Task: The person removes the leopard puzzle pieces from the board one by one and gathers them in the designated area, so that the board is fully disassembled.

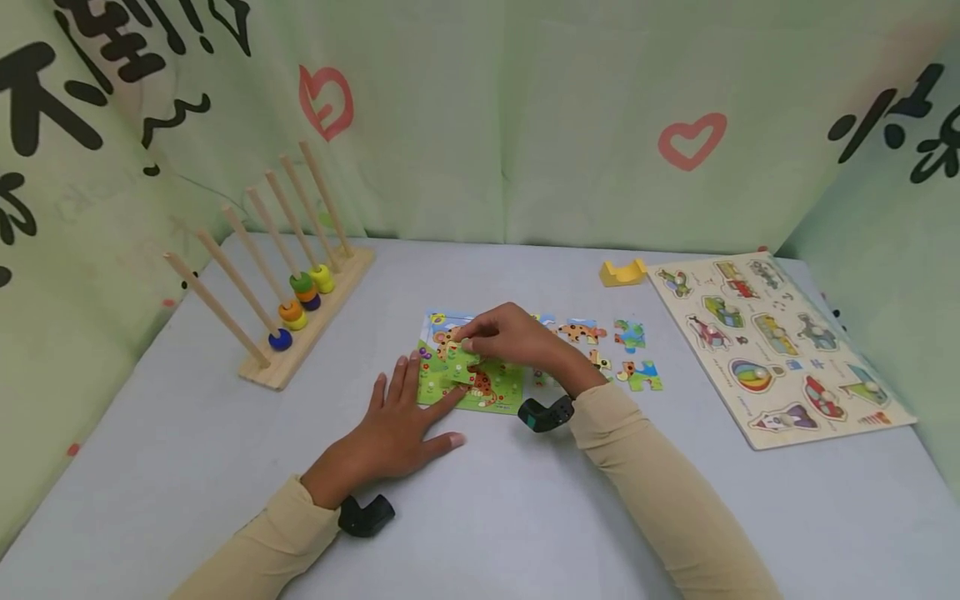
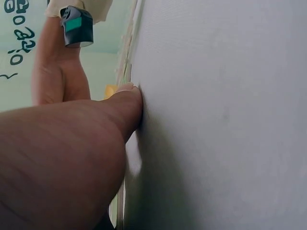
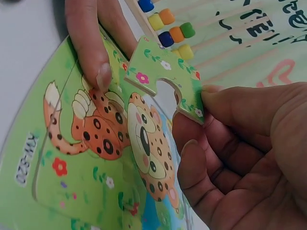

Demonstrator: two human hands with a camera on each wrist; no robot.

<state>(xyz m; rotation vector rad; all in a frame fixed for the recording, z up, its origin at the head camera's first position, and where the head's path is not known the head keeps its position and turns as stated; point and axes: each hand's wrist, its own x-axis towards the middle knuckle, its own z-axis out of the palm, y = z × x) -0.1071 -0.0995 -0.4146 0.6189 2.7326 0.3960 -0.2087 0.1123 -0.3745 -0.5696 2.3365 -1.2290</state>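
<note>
A green jigsaw puzzle piece [image 3: 163, 62] with small flowers and a rounded notch is pinched between the thumb and fingers of my right hand [image 1: 517, 337]. It is tilted above the puzzle board [image 1: 438, 392], which bears a spotted leopard cub on green grass. My left hand [image 1: 397, 437] lies with its fingers spread at the board's near left corner. One of its fingertips [image 3: 103, 76] touches the picture near the cub's body. In the left wrist view, the left thumb [image 2: 127, 103] rests along the white tabletop.
Several loose puzzle pieces [image 1: 641, 375] lie right of the board, partly behind my right hand. A wooden peg stand [image 1: 318, 337] with coloured beads is at left. On the right lie a large wooden picture board [image 1: 720, 350] and a yellow curved block [image 1: 622, 273]. Curtains enclose the table.
</note>
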